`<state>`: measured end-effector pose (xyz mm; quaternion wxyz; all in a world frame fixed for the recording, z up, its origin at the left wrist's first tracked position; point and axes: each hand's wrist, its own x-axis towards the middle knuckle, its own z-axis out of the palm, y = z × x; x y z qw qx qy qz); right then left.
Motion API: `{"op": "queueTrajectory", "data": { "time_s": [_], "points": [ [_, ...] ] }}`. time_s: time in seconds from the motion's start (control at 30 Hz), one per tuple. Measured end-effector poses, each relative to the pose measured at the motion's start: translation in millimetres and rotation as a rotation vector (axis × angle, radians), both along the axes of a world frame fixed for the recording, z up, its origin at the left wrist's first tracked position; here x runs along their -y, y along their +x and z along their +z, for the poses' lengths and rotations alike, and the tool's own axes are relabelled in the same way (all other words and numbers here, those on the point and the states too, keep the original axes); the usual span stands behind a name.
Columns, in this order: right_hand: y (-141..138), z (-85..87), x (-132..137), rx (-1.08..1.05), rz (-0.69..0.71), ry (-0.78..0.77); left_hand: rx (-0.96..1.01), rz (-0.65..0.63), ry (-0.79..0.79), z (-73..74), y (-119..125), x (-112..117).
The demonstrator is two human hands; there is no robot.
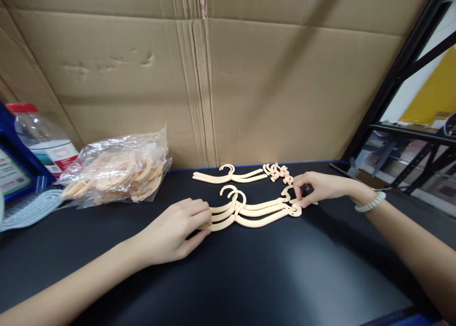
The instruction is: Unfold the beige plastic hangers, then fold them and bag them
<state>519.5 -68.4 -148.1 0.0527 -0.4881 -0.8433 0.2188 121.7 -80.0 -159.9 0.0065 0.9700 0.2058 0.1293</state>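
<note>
A stack of small cream plastic hangers lies on the black table, hooks pointing away from me. My left hand pinches the left ends of the stack with closed fingers. My right hand grips the right ends, fingers curled; a pale bead bracelet sits on that wrist. Behind the stack lie two more cream hangers and a little heap of small cream clips.
A clear plastic bag of more cream hangers lies at the left. A water bottle with a red cap and a blue box stand at far left. A cardboard wall backs the table. Black shelving rises at right.
</note>
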Motion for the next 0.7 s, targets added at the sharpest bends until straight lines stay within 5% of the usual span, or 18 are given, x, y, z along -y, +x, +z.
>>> {"op": "queueTrajectory", "data": {
  "time_s": [0.53,0.7],
  "points": [
    [-9,-2.6,1,-0.101,-0.080,0.033,0.101,0.056,0.243,-17.5,-3,-14],
    [-15,0.1,1,-0.193,-0.103,0.136,0.277,0.066,0.318,-11.7,0,-4]
  ]
}}
